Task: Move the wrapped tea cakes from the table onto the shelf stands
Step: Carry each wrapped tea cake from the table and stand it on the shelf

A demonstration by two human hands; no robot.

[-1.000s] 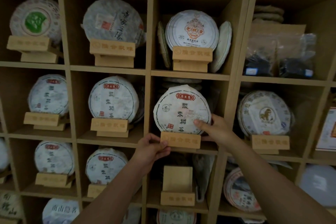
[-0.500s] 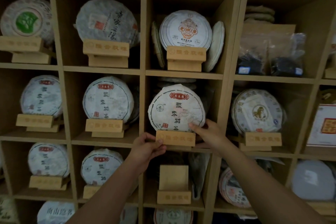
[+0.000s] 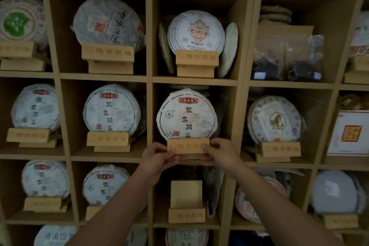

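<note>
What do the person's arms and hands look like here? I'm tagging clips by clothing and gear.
Both forearms are bare as far as the frame shows: no sleeves, gloves, watch or bands visible. The left hand and right hand show no rings on the fingers, though the dim light could hide small details.

A tea shop display wall: wooden cubby shelves (image 3: 148,80) hold round paper-wrapped tea cakes (image 3: 111,109) standing upright on small engraved wooden stands (image 3: 107,138), with bagged dark tea (image 3: 287,60) in one compartment.
</note>
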